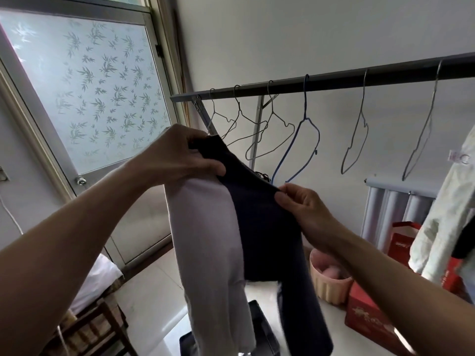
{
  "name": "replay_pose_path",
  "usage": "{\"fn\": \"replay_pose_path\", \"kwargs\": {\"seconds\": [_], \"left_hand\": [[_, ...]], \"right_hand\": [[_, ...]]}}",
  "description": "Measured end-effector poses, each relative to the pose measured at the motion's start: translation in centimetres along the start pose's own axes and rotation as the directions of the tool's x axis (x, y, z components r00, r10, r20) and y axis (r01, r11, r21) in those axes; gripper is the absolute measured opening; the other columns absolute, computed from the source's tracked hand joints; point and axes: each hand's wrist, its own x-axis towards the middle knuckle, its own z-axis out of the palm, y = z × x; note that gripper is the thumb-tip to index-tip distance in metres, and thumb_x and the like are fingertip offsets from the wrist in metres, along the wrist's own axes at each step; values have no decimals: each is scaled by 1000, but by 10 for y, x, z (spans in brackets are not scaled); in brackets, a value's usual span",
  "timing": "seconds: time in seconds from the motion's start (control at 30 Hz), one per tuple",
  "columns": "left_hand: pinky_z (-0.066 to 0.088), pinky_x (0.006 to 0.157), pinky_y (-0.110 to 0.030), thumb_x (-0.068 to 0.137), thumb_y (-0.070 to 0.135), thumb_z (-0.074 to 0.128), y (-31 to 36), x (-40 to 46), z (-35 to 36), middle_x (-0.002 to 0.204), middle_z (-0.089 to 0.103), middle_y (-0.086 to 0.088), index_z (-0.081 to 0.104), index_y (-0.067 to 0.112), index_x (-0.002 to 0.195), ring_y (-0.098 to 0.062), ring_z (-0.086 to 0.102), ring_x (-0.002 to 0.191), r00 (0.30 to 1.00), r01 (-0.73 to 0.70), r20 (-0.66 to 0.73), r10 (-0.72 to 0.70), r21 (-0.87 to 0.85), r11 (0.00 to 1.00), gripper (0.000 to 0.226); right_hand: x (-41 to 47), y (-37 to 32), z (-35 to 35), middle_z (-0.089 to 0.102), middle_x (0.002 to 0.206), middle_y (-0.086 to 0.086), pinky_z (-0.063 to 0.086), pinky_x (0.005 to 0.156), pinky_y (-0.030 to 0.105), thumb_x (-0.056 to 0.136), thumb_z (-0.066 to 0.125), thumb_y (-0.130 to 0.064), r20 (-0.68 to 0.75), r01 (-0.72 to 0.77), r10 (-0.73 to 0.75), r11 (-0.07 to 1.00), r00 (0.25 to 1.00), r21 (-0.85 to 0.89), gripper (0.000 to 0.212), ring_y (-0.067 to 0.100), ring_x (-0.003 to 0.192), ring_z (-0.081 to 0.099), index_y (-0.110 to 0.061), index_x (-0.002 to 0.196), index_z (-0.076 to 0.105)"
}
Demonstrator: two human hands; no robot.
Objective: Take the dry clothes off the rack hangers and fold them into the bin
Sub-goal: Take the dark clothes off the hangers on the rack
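Pinching the dark-and-white garment (239, 227) at its top edge, left hand (177, 156) and right hand (300, 204) apart; best pulled taut, halved, then lowered into the dark bin (259, 327).

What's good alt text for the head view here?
Two hands hold up a dark garment by its top edge, left hand gripping one corner with a white cloth draped under it, right hand pinching the other. Behind, a rack bar carries six bare wire hangers, one blue; a pale garment hangs at far right.
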Motion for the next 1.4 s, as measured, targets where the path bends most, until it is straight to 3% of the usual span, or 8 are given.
{"fn": "replay_pose_path", "kwargs": {"seconds": [0.3,0.53,0.67,0.87,1.0,1.13,1.27,1.4], "left_hand": [[51,75,-16,78,38,69,24,4,-2,81,75,8,76,17,87,1,64,76,998,59,22,-55,-257,965,24],[52,71,-24,87,41,66,44,17,10,87,72,-8,71,0,93,-11,65,80,994,16,107,23,-351,936,42],[51,68,-19,87,40,61,50,21,17,78,73,-1,73,8,83,-6,64,73,990,50,144,-9,-287,957,33],[49,76,-35,94,39,62,39,26,15,95,71,-24,71,-2,94,-14,58,77,990,127,85,-116,-135,983,42],[46,73,-33,92,37,65,37,27,15,84,68,-13,71,-2,92,-14,54,75,985,159,88,-148,-142,977,40],[56,78,-37,82,32,77,38,23,7,92,75,-16,75,8,97,-15,67,78,989,145,54,-139,-132,981,28],[55,75,-26,67,42,79,10,7,11,101,72,-4,62,14,119,-14,67,88,980,56,-77,-182,-775,630,62],[48,103,-41,51,66,85,-26,-35,69,131,63,-12,54,6,135,-27,57,124,963,255,208,-171,-906,337,108]], "right_hand": [[25,-31,-19,64,81,7,44,73,32,100,50,-14,-23,77,-84,969,996,-236,21,17,76,55,-10,86,66],[30,-28,-4,66,79,-1,46,66,11,100,49,-8,78,74,-54,956,996,-284,24,-2,70,58,-15,85,66],[28,-13,9,67,100,16,56,75,38,97,53,-13,94,92,-62,927,994,-364,16,29,87,66,-13,111,62],[13,-20,21,72,92,-4,54,71,26,72,48,-81,254,-187,170,981,952,43,65,12,83,68,-27,100,70],[6,-17,32,73,107,-3,56,90,40,76,80,-34,216,-40,66,992,974,-120,46,15,100,70,-18,117,65],[8,-23,35,76,90,-3,57,79,32,88,68,-16,82,31,-22,994,996,-105,7,13,86,71,-18,95,70],[16,-34,30,75,99,2,54,91,39,92,64,-22,0,20,-20,997,1000,-74,10,19,95,70,-19,99,71],[24,-45,25,75,99,4,55,92,40,93,62,-26,-52,7,-11,997,999,-78,17,20,94,71,-15,103,71]]}}
